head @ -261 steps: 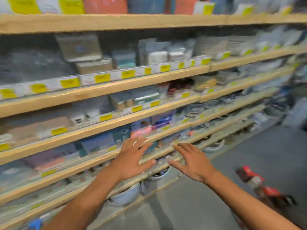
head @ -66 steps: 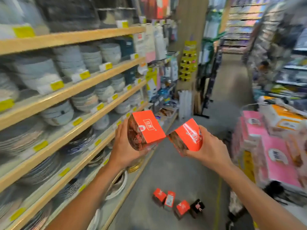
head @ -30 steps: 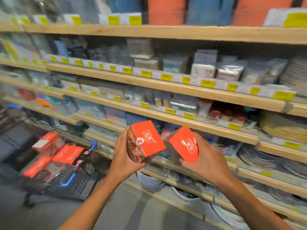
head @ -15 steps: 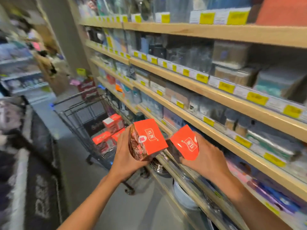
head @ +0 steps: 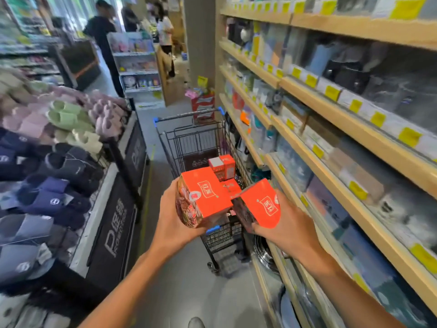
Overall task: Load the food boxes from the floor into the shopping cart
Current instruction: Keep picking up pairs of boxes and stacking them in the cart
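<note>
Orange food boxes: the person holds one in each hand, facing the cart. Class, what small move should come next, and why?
Probably carry both boxes forward over the shopping cart and lower them in. The left hand holds one orange box, the right hand another, and the cart just ahead already contains similar boxes, with space beside them.

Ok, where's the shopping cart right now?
Head view, centre: the shopping cart stands straight ahead in the aisle, hard against the right-hand shelves, just beyond both held boxes.

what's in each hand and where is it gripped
Left hand grips one orange box by its end; right hand grips another orange box from below.
</note>
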